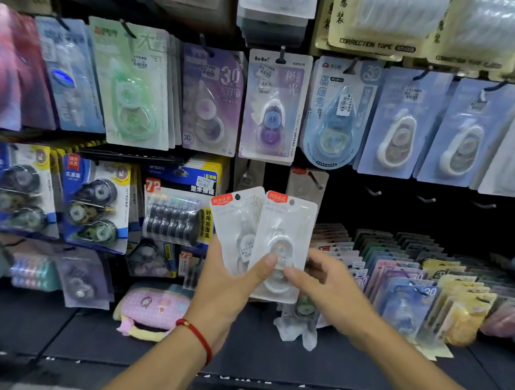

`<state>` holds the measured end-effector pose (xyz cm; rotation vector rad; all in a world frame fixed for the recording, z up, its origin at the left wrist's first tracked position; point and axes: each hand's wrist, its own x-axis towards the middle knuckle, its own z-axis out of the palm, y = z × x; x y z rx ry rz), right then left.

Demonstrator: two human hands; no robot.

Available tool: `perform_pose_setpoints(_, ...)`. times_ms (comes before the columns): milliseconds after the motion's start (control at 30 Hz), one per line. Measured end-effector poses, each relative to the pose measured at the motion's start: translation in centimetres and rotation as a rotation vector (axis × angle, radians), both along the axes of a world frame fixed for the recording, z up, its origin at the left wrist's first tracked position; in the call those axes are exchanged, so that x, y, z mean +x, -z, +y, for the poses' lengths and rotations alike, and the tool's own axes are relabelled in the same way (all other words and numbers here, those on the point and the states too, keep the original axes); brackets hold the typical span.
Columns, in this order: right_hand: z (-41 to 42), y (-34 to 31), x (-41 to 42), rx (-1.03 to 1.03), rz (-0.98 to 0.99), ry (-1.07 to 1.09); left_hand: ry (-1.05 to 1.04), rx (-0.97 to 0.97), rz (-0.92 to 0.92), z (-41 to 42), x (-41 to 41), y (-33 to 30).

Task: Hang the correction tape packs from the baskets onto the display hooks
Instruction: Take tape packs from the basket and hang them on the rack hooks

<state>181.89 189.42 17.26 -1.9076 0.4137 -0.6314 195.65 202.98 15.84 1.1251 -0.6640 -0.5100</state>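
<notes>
Left hand point(224, 280): gripping two white tape packs point(281, 237), fanned.
Right hand point(320, 283): pinching the front one.
Hooks point(315, 179): bare just above.

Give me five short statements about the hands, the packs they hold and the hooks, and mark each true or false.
1. The left hand holds two white correction tape packs, fanned apart. True.
2. The right hand hangs idle at the person's side. False: its fingers pinch the front pack.
3. Both packs carry a red label at the top. True.
4. The bare hooks to the right of the packs are all full. False: they carry nothing.
5. A red bracelet is on the right wrist. False: it is on the left wrist.
</notes>
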Motion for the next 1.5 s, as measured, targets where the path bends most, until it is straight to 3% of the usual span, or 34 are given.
perform_pose_setpoints(267,-3.3,0.4,0.1,0.206,-0.185,0.304,-0.029,0.065,0.060,0.2,1.3,1.1)
perform_pose_setpoints(467,-3.9,0.7,0.6,0.274,-0.213,0.316,-0.019,0.059,0.047,0.1,1.3,1.3)
perform_pose_setpoints(733,-3.4,1.2,0.6,0.202,-0.309,0.361,-0.028,0.065,0.042,0.5,1.3,1.0)
perform_pose_setpoints(967,-6.6,4.1,4.2,0.102,-0.222,0.499,0.010,0.051,0.071,0.5,1.4,1.3)
perform_pose_setpoints(1133,-11.7,3.5,9.4,0.253,-0.151,0.510,0.047,0.007,0.108,0.3,1.6,1.6)
perform_pose_setpoints(1367,-12.8,3.5,9.8,0.498,-0.060,0.547,0.056,0.030,0.077,0.0,1.2,2.0)
perform_pose_setpoints(1500,-8.5,3.2,6.9,0.493,-0.064,0.357,0.079,0.085,-0.014,-0.2,0.7,2.0)
